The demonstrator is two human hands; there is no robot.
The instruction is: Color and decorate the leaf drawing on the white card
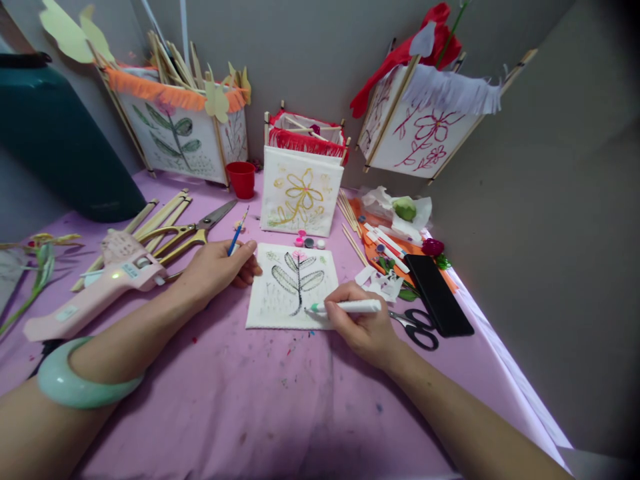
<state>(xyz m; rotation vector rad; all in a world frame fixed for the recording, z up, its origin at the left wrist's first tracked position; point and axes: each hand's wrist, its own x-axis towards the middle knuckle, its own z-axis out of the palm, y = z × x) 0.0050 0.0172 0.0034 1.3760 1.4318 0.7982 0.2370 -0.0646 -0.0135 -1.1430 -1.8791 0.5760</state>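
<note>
A plant design on a white panel (pixel 257 303) is worked on with a marker (pixel 363 306), which is grasped in the right hand (pixel 356 320), its green tip held at the lower stem. The panel is laid flat at the middle of the lilac surface (pixel 280 413), and its left edge is met by the fingers of the left hand (pixel 225 261), in which a blue brush (pixel 234 240) is gripped, bristles up. A pale green bangle (pixel 90 387) is worn on the left forearm.

Small paint pots (pixel 309 243) are set just beyond the panel's far edge. Behind them stands a box (pixel 303 193) trimmed in red fringe, its front marked with a yellow flower. It is flanked by an orange-fringed box (pixel 175 143) on the left, near which a red cup (pixel 241 181) is placed, and a white-fringed box (pixel 433 137) on the right.

To the left, gold-handled shears (pixel 199 228), wooden sticks (pixel 167 215) and a pink glue gun (pixel 95 297) are gathered. To the right, black-handled scissors (pixel 417 327) are seen beside a dark phone (pixel 440 293), with a deep red rose (pixel 433 247) placed near its far end.
</note>
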